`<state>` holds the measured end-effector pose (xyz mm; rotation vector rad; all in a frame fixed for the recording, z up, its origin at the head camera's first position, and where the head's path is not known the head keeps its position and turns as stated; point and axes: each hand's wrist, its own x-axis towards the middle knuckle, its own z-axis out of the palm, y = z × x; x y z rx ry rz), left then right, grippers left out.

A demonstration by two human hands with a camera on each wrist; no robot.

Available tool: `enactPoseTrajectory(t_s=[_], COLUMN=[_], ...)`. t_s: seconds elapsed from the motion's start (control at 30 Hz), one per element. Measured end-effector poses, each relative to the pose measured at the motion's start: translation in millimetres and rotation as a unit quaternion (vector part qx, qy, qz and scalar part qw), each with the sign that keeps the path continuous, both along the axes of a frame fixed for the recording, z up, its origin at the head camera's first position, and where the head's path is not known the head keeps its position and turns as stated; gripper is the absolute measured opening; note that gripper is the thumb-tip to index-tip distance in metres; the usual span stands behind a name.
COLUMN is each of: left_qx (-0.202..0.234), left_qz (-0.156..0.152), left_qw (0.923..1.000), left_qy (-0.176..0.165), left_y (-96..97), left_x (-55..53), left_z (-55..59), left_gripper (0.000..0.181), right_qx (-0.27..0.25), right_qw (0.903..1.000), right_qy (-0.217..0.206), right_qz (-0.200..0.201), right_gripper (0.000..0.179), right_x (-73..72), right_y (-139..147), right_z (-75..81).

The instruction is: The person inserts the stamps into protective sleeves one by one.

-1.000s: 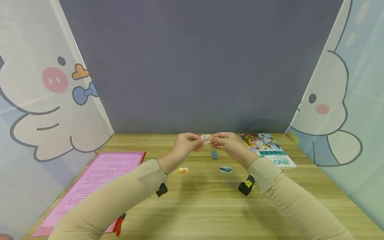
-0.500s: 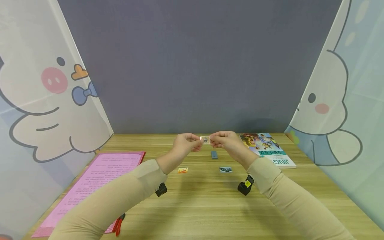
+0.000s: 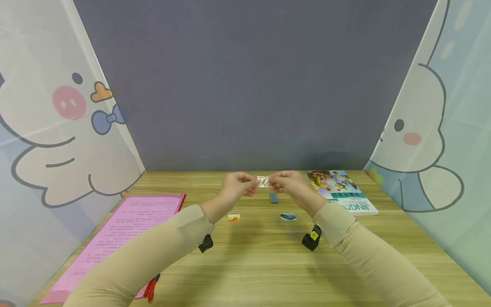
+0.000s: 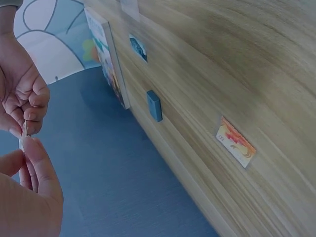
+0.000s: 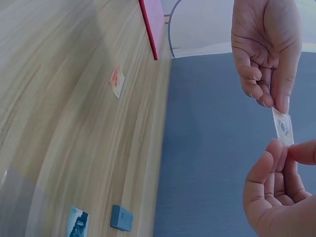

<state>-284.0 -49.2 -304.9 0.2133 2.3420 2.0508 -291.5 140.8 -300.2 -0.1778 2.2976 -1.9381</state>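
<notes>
Between my two hands, raised above the far part of the table, is a small postage stamp (image 3: 262, 182) with a glossy, light-catching surface. A dark round motif shows on its pale face in the right wrist view. My left hand (image 3: 239, 184) pinches one end between thumb and fingers. The opposite end is pinched by my right hand (image 3: 290, 183). Edge-on in the left wrist view, the stamp (image 4: 24, 129) is largely covered by fingertips. On the table below lie an orange-red stamp (image 3: 233, 218) on the left and a dark blue-grey stamp (image 3: 288, 217) on the right.
A small blue block (image 3: 274, 198) stands behind the table stamps. At the back right lies a colourful book (image 3: 345, 192), partly behind my right forearm. A pink printed sheet (image 3: 126, 230) with a red edge covers the left side, with a red-handled tool (image 3: 153, 288) beside it.
The held stamp has tilted: its picture showed clearly half a second ago and is now washed out by a bright reflection. Both hands keep their pinch and have barely moved.
</notes>
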Motion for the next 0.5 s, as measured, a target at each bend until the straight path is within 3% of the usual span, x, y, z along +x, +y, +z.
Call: enactPoseTrajectory(t_s=[0.23,0.5], left_qx=[-0.016,-0.052], left_qz=[0.009,0.022], left_qw=[0.9996,0.9977], left_qy=[-0.021,-0.038], left_y=[1.6,3.6], left_x=[-5.9,-14.6], left_z=[-6.2,-20.7], left_gripper=[0.008,0.008], right_qx=[-0.002,0.024], right_qw=[1.0000,0.9992], right_qy=[-0.007,-0.028], right_qz=[-0.004,-0.011], right_gripper=[0.028,0.026], right_x=[-5.4,-12.0], right_y=[-3,-6], right_z=[-9.0,-24.1])
